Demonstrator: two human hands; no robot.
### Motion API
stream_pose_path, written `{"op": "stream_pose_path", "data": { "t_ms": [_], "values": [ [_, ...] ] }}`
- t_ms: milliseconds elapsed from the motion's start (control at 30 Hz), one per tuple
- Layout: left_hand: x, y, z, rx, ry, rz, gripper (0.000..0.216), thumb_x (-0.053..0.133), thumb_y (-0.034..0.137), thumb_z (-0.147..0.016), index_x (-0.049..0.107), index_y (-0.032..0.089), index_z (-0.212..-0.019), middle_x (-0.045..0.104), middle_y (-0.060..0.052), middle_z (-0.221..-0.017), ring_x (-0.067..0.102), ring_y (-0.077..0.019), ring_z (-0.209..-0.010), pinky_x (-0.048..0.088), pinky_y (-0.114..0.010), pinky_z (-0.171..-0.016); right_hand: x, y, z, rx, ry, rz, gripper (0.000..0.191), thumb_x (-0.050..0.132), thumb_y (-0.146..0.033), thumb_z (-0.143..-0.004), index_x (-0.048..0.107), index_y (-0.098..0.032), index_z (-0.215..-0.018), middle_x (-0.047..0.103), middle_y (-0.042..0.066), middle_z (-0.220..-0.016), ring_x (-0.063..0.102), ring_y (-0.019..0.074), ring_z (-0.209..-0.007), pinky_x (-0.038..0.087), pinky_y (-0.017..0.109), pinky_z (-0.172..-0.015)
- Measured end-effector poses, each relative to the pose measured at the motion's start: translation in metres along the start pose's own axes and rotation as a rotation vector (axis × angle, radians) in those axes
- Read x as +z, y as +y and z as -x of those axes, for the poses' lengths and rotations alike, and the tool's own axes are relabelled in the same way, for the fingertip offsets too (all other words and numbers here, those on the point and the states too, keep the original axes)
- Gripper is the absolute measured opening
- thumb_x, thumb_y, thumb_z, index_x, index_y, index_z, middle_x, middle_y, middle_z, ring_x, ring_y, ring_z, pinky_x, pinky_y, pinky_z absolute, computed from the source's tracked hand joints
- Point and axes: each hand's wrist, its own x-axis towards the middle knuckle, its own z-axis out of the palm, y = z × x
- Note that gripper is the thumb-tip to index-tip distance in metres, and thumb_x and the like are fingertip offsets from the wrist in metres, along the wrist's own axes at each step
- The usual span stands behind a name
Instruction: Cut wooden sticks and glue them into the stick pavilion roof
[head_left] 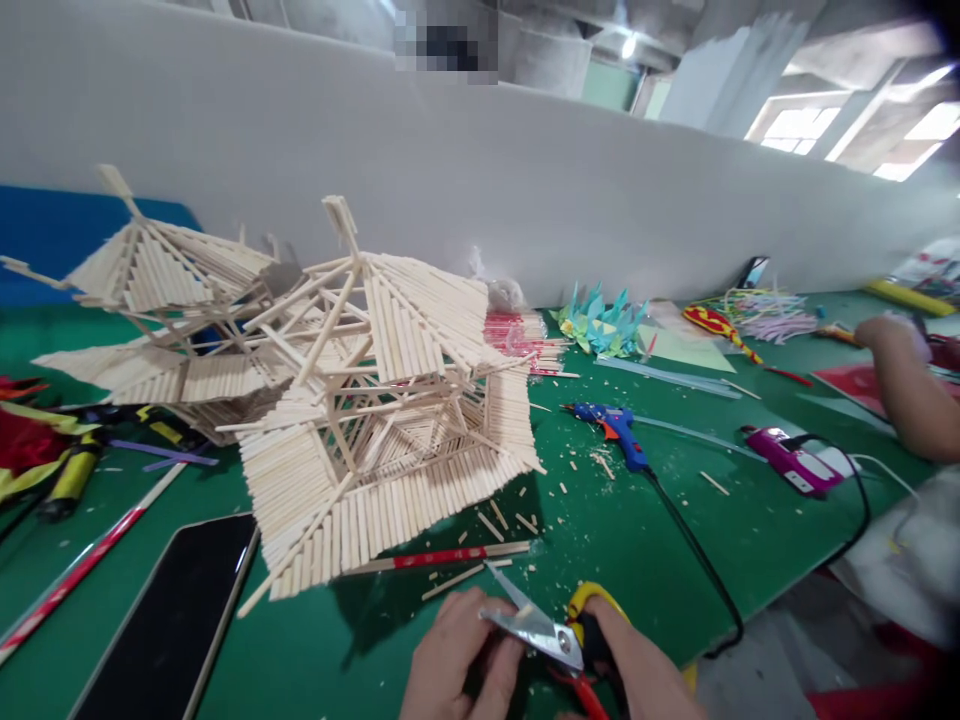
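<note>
At the bottom edge my right hand (637, 675) grips scissors (544, 630) with yellow and red handles, blades open and pointing left. My left hand (457, 655) pinches at the blades; what it holds is too small to tell. Just ahead stands a roof model of thin wooden sticks (375, 400), with a second stick model (161, 300) behind it to the left. A red-wrapped stick (442, 557) and loose stick offcuts (510, 520) lie on the green table (622, 540) between the model and my hands.
A dark tablet (169, 620) lies front left. A blue glue gun (619, 430) with a black cord and a purple glue gun (791, 465) lie right of the model. Another person's arm (904, 390) rests at the far right. Paper crafts (600, 320) sit by the white wall.
</note>
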Motion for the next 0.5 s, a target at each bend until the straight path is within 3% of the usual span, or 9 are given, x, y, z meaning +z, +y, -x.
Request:
{"op": "stream_pose_path", "data": {
  "t_ms": [167,333,500],
  "values": [
    [0.006,0.013,-0.011,0.195,0.239,-0.191,0.015,0.041,0.012,-0.082,0.052,0.022,-0.077,0.048,-0.001,-0.062,0.047,-0.0157,-0.058,0.042,-0.024,-0.054,0.004,-0.003,-0.002,-0.073,0.011,-0.126,0.043,0.060,-0.024,-0.058,0.049,-0.019,-0.099,0.063,0.004,-0.085,0.058,0.0180,-0.078,0.043,0.023,-0.068],
    [0.008,0.028,-0.022,0.210,0.258,-0.156,0.016,0.038,0.014,-0.084,0.050,0.023,-0.080,0.053,-0.001,-0.065,0.050,-0.0154,-0.060,0.042,-0.023,-0.057,0.015,0.002,-0.007,0.007,0.020,-0.326,0.023,0.051,-0.030,-0.073,0.055,-0.023,-0.094,0.061,-0.001,-0.074,0.058,0.0122,-0.062,0.042,0.018,-0.053],
    [0.010,0.028,-0.023,0.148,0.257,-0.113,0.014,0.041,0.014,-0.082,0.050,0.024,-0.078,0.054,0.000,-0.067,0.051,-0.0147,-0.060,0.043,-0.021,-0.059,0.008,0.007,-0.005,-0.033,0.104,-0.271,0.022,0.055,-0.031,-0.071,0.054,-0.025,-0.092,0.061,-0.003,-0.072,0.058,0.0115,-0.064,0.043,0.018,-0.058]
  ]
}}
